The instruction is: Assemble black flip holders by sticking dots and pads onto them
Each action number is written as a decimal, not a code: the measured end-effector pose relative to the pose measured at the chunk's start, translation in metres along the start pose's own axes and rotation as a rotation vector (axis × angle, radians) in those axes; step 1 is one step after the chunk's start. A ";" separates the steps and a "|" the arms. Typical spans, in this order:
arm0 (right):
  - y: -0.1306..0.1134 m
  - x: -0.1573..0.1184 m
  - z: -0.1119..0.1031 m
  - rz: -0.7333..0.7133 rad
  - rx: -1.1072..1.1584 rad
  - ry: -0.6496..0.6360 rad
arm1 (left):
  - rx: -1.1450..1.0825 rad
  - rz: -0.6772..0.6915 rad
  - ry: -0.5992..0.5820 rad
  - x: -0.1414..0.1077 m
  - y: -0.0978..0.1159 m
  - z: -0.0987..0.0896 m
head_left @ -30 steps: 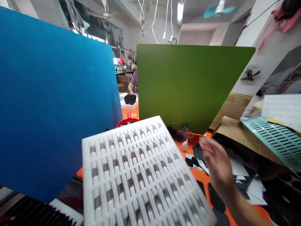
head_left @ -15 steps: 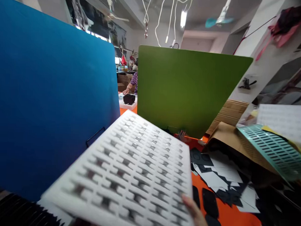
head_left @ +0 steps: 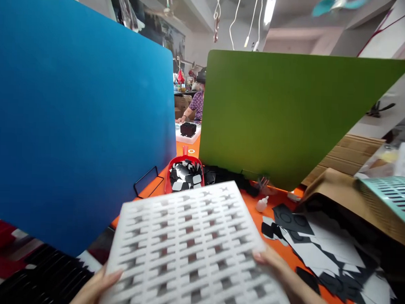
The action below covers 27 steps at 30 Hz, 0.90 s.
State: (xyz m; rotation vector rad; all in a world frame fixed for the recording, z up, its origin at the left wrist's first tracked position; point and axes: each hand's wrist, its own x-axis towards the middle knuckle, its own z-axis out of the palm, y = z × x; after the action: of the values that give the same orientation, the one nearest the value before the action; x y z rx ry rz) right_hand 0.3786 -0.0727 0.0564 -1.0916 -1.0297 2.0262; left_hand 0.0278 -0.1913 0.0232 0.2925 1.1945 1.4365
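A white slotted tray (head_left: 189, 242), blurred by motion, is held up in front of me above the orange table. My left hand (head_left: 96, 286) grips its left edge, thumb on top and the other fingers hidden beneath. On the right edge, my right hand (head_left: 273, 263) has its thumb over the rim, with its other fingers out of sight under the tray. Dark patches show through the rows of slots. Just beyond the tray's far edge lies a red scoop (head_left: 167, 179) filled with black and white pieces.
A blue panel (head_left: 81, 108) stands at left and a green panel (head_left: 277, 114) ahead. Black and white sheets (head_left: 319, 244) cover the table's right side, near a small white bottle (head_left: 262, 204). A person (head_left: 196, 105) sits across. Black items (head_left: 42, 275) lie at lower left.
The tray has turned and shifted lower in view, uncovering the red scoop. My left hand has come into sight at the left edge. The view has swung slightly left.
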 end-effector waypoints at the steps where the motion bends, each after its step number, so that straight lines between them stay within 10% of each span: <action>1: -0.013 0.015 0.002 -0.055 -0.024 -0.045 | 0.031 -0.058 0.032 0.010 0.014 0.010; 6: -0.084 0.104 0.001 -0.333 -0.259 -0.052 | 0.145 0.292 -0.027 0.087 0.080 0.074; 10: -0.106 0.170 -0.010 -0.482 -0.373 0.086 | 0.132 0.515 -0.158 0.151 0.093 0.101; 27: -0.021 0.248 -0.060 -0.396 -0.582 0.372 | 0.350 0.501 -0.156 0.221 0.052 0.092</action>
State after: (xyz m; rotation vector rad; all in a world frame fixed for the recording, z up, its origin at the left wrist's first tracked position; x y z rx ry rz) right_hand 0.3161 0.1539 -0.0454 -1.3524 -1.5290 1.1772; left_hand 0.0034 0.0513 0.0063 0.9855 1.2945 1.5824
